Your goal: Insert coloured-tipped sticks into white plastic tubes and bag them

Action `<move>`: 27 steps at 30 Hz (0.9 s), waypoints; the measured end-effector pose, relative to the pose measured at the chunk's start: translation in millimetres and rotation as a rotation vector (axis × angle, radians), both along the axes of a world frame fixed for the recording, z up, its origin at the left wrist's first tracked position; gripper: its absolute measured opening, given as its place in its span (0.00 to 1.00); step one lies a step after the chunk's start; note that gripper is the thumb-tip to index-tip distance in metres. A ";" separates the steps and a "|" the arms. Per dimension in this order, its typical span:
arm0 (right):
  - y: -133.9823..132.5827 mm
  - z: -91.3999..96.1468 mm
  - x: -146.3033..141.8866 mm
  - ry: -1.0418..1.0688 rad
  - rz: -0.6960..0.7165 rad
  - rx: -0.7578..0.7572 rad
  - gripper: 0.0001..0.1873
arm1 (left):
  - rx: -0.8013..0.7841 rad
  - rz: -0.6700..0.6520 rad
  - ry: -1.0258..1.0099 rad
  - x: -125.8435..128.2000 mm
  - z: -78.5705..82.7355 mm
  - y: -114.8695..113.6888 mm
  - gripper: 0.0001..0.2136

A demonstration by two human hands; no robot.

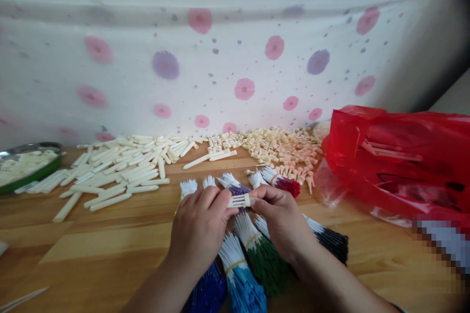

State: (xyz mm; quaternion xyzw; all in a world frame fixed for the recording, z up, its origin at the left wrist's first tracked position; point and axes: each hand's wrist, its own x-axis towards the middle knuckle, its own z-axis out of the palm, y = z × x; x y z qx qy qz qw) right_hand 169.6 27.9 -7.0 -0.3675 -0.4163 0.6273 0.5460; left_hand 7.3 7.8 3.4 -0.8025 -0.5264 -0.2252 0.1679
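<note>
Both the left grip (200,227) and right grip (281,220) pinch one cream clip (238,200) above bundles (262,259) at six o'clock, with heaps of sticks (121,168) at ten and loose clips (282,149) at one apparently unworked.

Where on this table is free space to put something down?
Bare wood: front left, between the white sticks and the left hand; front right, below the red bag. Crowded: the back edge with cream parts, the middle with coloured bundles.
</note>
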 end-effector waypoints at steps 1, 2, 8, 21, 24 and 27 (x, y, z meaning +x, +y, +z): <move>-1.3 0.1 -0.9 0.016 0.004 0.012 0.05 | -0.012 0.000 -0.003 -0.3 0.1 0.2 0.13; -2.9 0.1 -2.1 0.040 0.018 0.020 0.05 | -0.021 0.002 -0.004 -0.8 0.3 0.3 0.13; -5.7 -0.7 0.2 0.033 0.120 0.085 0.06 | -0.018 -0.012 -0.056 -4.3 -0.9 1.2 0.14; 67.3 -5.3 87.9 -1.246 0.104 0.398 0.07 | -0.325 -0.058 -0.350 -15.1 -15.1 19.6 0.04; 66.1 -5.5 76.0 -1.467 0.187 0.460 0.05 | -0.345 -0.065 -0.318 -12.5 -12.4 16.8 0.07; 60.5 -1.0 64.9 -1.637 0.207 0.485 0.12 | -0.340 -0.119 -0.245 -8.4 -10.0 13.5 0.09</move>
